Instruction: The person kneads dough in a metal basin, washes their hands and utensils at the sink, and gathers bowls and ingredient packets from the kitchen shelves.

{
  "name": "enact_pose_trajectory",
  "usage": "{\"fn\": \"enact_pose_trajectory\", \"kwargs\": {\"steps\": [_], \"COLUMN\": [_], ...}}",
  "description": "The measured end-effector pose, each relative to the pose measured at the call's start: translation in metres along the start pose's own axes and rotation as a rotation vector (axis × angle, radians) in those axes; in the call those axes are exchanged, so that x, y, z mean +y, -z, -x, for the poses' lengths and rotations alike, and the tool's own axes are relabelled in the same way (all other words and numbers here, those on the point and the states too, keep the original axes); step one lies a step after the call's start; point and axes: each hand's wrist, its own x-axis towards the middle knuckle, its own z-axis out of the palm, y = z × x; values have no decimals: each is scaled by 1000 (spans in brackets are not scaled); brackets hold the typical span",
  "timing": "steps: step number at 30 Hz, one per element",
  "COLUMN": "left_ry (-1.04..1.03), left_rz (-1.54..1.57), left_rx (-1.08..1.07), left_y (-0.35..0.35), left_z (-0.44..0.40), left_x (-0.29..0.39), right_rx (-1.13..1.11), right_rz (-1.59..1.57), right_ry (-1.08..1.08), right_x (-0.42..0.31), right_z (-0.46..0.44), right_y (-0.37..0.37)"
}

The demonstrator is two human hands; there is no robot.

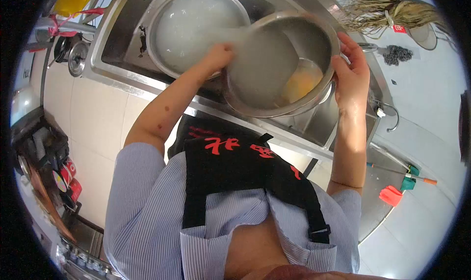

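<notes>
Steel bowl (264,114) overlaps basin's edge (149,39) — right grip (352,71) closed on bowl's rim — left grip (219,58) too blurred to tell.

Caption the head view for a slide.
Right hand grips a metal bowl by its rim at a steel sink, blurred left hand near a basin of cloudy liquid.
</notes>
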Motion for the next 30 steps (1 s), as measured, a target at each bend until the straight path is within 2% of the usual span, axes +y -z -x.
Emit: {"fn": "enact_pose_trajectory", "kwargs": {"steps": [4,7,13,18,21,23,25,28,29,30], "left_ry": [-172,-77,-429,-484,-385,-280,-229,-147,-143,-175], "left_rz": [29,-49,-297,-248,-220,-222,-385,-422,-388,-384], "left_rx": [279,302,586,577,570,500,472,395,344,347], "left_y": [18,42,65,74,83,94,98,102,99,99], "left_z": [2,20,75,103,109,110,113,94,93,73], "left_x": [16,61,129,166,172,157,142,92,88,52], "right_rx": [72,109,228,174,142,123,135,111,113,117], "right_rz": [123,92,-65,-318,-423,-452,-464,-435,-443,-372], "right_ry": [103,280,251,19,-126,-167,-172,-140,-115,-105], "right_x": [14,53,128,163,159,149,137,124,114,100], "right_z": [23,36,39,24,23,24,26,22,22,22], "right_y": [11,24,26,5,-9,-10,-11,-6,-7,-10]}}
